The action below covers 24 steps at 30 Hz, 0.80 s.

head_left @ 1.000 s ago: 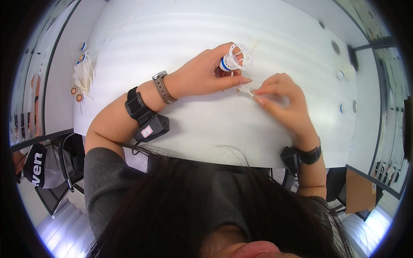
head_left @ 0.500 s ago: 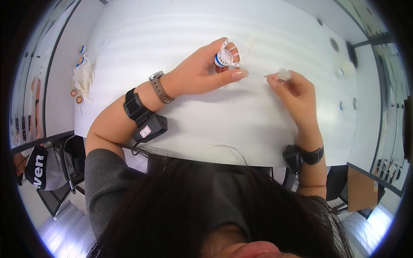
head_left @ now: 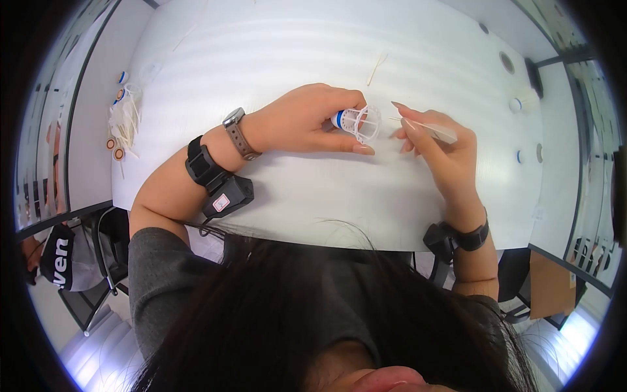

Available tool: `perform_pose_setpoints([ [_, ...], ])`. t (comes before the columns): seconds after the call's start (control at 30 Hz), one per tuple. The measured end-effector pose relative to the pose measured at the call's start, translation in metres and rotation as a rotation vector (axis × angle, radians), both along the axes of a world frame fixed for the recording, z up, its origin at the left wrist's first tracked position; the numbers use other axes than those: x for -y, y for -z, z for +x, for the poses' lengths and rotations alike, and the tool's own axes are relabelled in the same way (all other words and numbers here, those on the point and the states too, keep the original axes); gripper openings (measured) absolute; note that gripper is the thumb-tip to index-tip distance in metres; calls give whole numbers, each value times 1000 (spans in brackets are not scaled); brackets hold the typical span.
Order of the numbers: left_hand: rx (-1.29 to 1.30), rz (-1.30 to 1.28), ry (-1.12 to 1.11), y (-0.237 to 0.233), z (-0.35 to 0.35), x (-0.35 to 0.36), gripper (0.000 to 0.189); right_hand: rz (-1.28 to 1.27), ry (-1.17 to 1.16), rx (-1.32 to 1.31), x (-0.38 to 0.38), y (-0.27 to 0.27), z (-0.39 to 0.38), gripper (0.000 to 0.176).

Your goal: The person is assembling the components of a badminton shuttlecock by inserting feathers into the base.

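Note:
My left hand [head_left: 320, 121] holds a white openwork frame [head_left: 362, 124] with a blue-banded round base [head_left: 339, 119] between fingers and thumb, its open ring facing right. To the right of it, my right hand [head_left: 434, 140] is closed round a thin, pale, translucent piece [head_left: 441, 132], whose narrow tip points toward the frame. The two hands are apart. Above them on the white table [head_left: 313, 202] lies a small pale forked strip [head_left: 375, 68].
At the left edge lies a pile of white strips [head_left: 124, 121] with several small round pieces [head_left: 118, 154]. A white piece with pale strips [head_left: 516, 105] and a small blue-edged piece [head_left: 519, 157] sit at the right. A cardboard box [head_left: 552, 287] stands below right.
My left hand has moved down, and the frame has turned so its ring faces right. My right hand has turned, showing the translucent piece more clearly. The forked strip is now uncovered.

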<state>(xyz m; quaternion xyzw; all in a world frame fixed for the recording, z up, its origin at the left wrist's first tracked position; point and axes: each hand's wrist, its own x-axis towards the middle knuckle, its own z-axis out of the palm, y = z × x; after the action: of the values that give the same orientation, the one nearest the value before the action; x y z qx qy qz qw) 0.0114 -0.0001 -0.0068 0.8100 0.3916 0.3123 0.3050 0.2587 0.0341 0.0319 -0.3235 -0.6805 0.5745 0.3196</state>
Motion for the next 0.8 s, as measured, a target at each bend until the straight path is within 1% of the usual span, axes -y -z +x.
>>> perform_pose_setpoints([
  [0.13,-21,15,-2,0,0,1,36,43,1,48,2,0,-3,23],
  [0.23,-81,-117,-3,-7,0,2,31,47,0,72,0,5,-3,24],
  [0.33,-94,-72,-3,-4,0,1,28,60,-7,73,0,7,-3,24],
  [0.43,-56,50,6,2,0,-1,32,79,-19,90,0,8,-3,24],
  [0.6,-75,50,6,1,-1,0,32,122,-7,97,0,9,-4,24],
  [0.8,-73,39,14,2,-1,0,28,66,18,92,1,8,-6,20],
])
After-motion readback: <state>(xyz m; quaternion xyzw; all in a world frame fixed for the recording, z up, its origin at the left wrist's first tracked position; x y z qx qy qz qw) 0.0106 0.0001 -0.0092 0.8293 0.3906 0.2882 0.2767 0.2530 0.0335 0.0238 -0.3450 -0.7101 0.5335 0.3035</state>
